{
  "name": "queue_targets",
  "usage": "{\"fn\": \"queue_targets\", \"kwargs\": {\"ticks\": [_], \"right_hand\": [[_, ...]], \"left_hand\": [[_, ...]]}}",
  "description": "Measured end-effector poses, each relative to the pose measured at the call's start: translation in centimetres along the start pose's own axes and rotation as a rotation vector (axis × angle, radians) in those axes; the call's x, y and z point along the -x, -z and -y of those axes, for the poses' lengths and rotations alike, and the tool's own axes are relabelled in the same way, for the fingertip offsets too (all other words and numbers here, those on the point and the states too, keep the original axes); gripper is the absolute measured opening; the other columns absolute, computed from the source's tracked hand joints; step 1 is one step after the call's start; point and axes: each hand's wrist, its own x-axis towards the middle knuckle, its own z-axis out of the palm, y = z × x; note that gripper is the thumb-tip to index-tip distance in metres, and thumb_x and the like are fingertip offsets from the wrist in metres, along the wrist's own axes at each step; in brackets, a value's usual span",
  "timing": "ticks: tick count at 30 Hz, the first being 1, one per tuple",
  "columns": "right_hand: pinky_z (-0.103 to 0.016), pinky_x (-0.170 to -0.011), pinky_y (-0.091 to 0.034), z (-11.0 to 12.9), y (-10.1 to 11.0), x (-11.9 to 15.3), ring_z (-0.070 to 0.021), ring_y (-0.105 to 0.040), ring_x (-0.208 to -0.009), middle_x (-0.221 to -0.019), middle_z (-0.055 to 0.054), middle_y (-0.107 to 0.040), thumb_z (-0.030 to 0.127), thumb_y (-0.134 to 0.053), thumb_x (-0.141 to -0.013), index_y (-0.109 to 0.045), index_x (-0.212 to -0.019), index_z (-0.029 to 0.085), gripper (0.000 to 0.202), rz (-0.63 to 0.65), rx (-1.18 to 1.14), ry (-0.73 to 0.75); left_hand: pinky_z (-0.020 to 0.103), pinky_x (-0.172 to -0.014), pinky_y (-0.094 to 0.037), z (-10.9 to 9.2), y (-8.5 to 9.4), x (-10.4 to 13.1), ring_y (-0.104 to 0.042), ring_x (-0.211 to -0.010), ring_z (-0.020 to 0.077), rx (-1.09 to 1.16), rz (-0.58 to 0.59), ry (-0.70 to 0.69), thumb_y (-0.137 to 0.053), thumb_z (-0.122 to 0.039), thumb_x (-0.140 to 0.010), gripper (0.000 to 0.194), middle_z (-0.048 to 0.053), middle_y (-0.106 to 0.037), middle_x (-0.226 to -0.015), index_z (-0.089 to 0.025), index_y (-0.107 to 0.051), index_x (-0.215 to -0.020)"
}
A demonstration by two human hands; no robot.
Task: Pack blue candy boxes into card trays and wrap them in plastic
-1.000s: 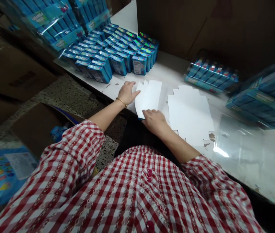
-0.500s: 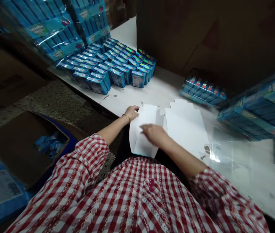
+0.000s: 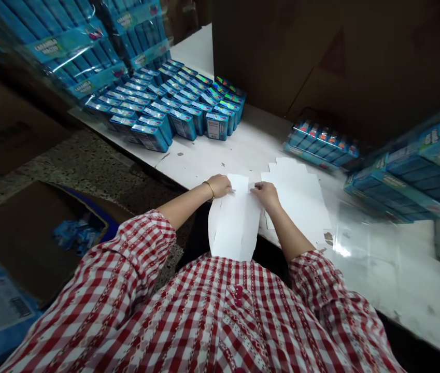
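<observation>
A white cardboard blank [image 3: 233,223] with creased sides lies between my lap and the table's front edge. At its upper left corner my left hand [image 3: 220,185] is closed on the cardboard. My right hand [image 3: 266,195] pinches its upper right part, fingers pressed together. Just to the right, more flat white cardboard [image 3: 297,199] with stepped edges rests on the table.
Rows of small blue boxes [image 3: 183,124] stand on the white table [image 3: 258,134], with wrapped blue packs [image 3: 64,46] behind at left. A blue display tray [image 3: 321,147] and stacked packs [image 3: 417,171] are at right. An open carton [image 3: 17,228] stands lower left.
My right hand has moved up and right from the middle of the blank to its upper right part. My left hand has shifted slightly right and down, and the blank's sides stand differently.
</observation>
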Motion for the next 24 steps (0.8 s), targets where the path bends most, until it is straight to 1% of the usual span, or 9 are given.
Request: {"fn": "queue_targets", "kwargs": {"ticks": [4,7,10,12,14,16,19,22,24], "right_hand": [[-0.029,-0.083,-0.044,1.0,-0.1,0.2,-0.0185,-0.061,-0.095,-0.097,-0.001,-0.070,0.013,-0.045,-0.079,-0.070,-0.090,0.024,0.029,0.068,0.054,0.256],[-0.030,-0.084,-0.043,1.9,0.1,0.5,-0.0201,-0.061,-0.096,-0.096,-0.003,-0.070,0.008,-0.044,-0.078,-0.070,-0.090,0.022,0.032,0.119,0.152,0.326],[-0.030,-0.083,-0.043,2.2,0.5,0.4,-0.0195,-0.060,-0.095,-0.094,-0.003,-0.070,0.008,-0.045,-0.078,-0.066,-0.101,0.021,0.034,0.128,0.134,0.288],[-0.030,-0.081,-0.043,2.2,0.7,0.3,-0.0195,-0.060,-0.093,-0.091,-0.003,-0.069,0.010,-0.048,-0.078,-0.063,-0.107,0.021,0.034,0.140,0.091,0.243],[-0.030,-0.080,-0.043,2.2,0.8,0.3,-0.0193,-0.060,-0.093,-0.089,-0.003,-0.069,0.012,-0.049,-0.077,-0.059,-0.110,0.021,0.036,0.146,0.049,0.205],[-0.029,-0.080,-0.043,2.2,0.8,0.3,-0.0189,-0.059,-0.093,-0.089,-0.002,-0.069,0.012,-0.050,-0.076,-0.055,-0.114,0.022,0.040,0.130,0.009,0.164],[-0.028,-0.076,-0.043,2.1,0.7,0.4,-0.0187,-0.059,-0.092,-0.096,-0.002,-0.068,0.013,-0.053,-0.073,-0.046,-0.122,0.022,0.049,0.088,-0.041,0.107],[-0.027,-0.074,-0.043,1.9,0.5,0.3,-0.0187,-0.060,-0.089,-0.096,-0.003,-0.067,0.016,-0.055,-0.073,-0.045,-0.122,0.020,0.050,0.087,-0.066,0.078],[-0.027,-0.074,-0.042,1.9,0.4,0.2,-0.0183,-0.060,-0.087,-0.088,-0.001,-0.068,0.016,-0.054,-0.073,-0.049,-0.117,0.020,0.044,0.100,-0.069,0.095]], "left_hand": [[0.023,-0.065,-0.042,-0.8,-0.2,-0.2,-0.062,-0.082,0.0185,0.059,-0.036,0.124,-0.054,-0.029,-0.072,0.021,0.005,-0.071,-0.079,-0.021,-0.073,-0.075],[0.023,-0.067,-0.042,-1.1,-0.5,-0.3,-0.062,-0.083,0.0185,0.069,0.010,0.146,-0.050,-0.028,-0.074,0.024,0.005,-0.071,-0.080,-0.019,-0.073,-0.075],[0.023,-0.078,-0.044,-0.8,-0.7,-0.4,-0.060,-0.095,0.0193,0.091,-0.039,0.174,-0.057,-0.030,-0.072,0.030,0.007,-0.068,-0.097,-0.017,-0.068,-0.097],[0.024,-0.081,-0.045,-0.5,-0.8,-0.4,-0.059,-0.099,0.0202,0.132,-0.085,0.211,-0.064,-0.032,-0.068,0.050,0.009,-0.065,-0.106,-0.014,-0.057,-0.114],[0.025,-0.078,-0.047,-0.2,-0.9,-0.3,-0.060,-0.094,0.0198,0.226,-0.085,0.259,-0.068,-0.032,-0.065,0.064,0.010,-0.064,-0.105,-0.011,-0.048,-0.121],[0.025,-0.073,-0.048,0.1,-1.0,-0.2,-0.062,-0.087,0.0186,0.345,-0.049,0.302,-0.069,-0.031,-0.065,0.063,0.009,-0.065,-0.099,-0.009,-0.046,-0.120],[0.025,-0.065,-0.049,0.3,-1.0,-0.1,-0.062,-0.079,0.0180,0.457,-0.014,0.318,-0.069,-0.028,-0.065,0.047,0.006,-0.066,-0.089,-0.011,-0.053,-0.106],[0.025,-0.063,-0.049,0.1,-1.0,-0.2,-0.062,-0.077,0.0178,0.449,0.013,0.280,-0.069,-0.025,-0.064,0.035,0.003,-0.064,-0.081,-0.013,-0.058,-0.094],[0.024,-0.064,-0.048,0.0,-1.0,-0.2,-0.061,-0.078,0.0176,0.417,-0.013,0.285,-0.071,-0.026,-0.061,0.040,0.003,-0.064,-0.084,-0.013,-0.058,-0.097]]}}
